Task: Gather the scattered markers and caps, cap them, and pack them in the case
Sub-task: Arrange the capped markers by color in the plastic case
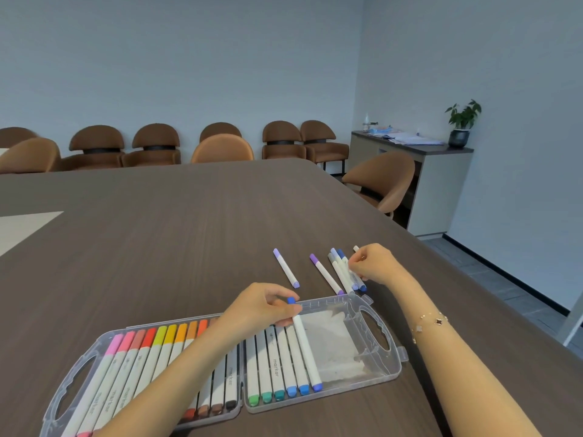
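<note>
Down low, a clear plastic case lying open flat on a brown table. Left half full of pink, red, orange and yellow markers, partly hidden under the left arm, with its near corner cut off by the picture edge. Right half holding a short row of green and blue markers, then a bare stretch.

Left hand over the case, fingers curled tight around the top of a white marker with a blue cap — far end resting low in the right half beside the row.

Right hand out past the case, fingers pinched on a small bunch of blue markers lying on the table. Hard to tell how many in the bunch — the hand covers part of it. Two purple-capped markers lying loose just left of the bunch, apart from each other.
</note>
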A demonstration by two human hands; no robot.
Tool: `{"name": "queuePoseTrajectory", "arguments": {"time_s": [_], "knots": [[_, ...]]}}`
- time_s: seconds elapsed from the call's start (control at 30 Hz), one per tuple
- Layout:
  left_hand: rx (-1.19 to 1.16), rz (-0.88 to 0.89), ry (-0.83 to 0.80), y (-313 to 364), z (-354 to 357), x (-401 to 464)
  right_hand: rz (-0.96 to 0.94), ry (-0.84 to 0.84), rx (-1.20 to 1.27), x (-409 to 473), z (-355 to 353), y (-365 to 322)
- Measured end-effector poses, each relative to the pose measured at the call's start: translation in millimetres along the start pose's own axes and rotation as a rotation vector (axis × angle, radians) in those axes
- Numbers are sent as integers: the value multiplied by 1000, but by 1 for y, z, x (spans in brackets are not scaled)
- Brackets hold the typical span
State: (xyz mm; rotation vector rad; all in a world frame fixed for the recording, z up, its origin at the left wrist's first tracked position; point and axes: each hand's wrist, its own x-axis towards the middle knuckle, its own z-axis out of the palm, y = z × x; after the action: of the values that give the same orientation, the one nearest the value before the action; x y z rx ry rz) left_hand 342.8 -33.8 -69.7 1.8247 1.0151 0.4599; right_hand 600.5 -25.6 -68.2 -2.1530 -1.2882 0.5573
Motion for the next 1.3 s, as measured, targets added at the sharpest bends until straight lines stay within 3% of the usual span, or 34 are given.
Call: {"name": "queuePoseTrajectory", "arguments": {"time_s": [0.23, 0.73, 0.97, 1.13, 1.3], "knots": [[-22, -15, -15, -3, -3, 6, 9, 107, -57, -1, 15, -2], [433, 230, 55, -12, 7, 11, 29, 105, -91, 2, 19, 5], [510, 144, -12, -10, 8, 8, 72, 178, -74, -1, 17, 2], [518, 129, -8, -9, 13, 6, 57, 203, 81, -1, 7, -5], [485, 120, -24, -11, 15, 7, 51, 72, 176, -5, -3, -17]]}}
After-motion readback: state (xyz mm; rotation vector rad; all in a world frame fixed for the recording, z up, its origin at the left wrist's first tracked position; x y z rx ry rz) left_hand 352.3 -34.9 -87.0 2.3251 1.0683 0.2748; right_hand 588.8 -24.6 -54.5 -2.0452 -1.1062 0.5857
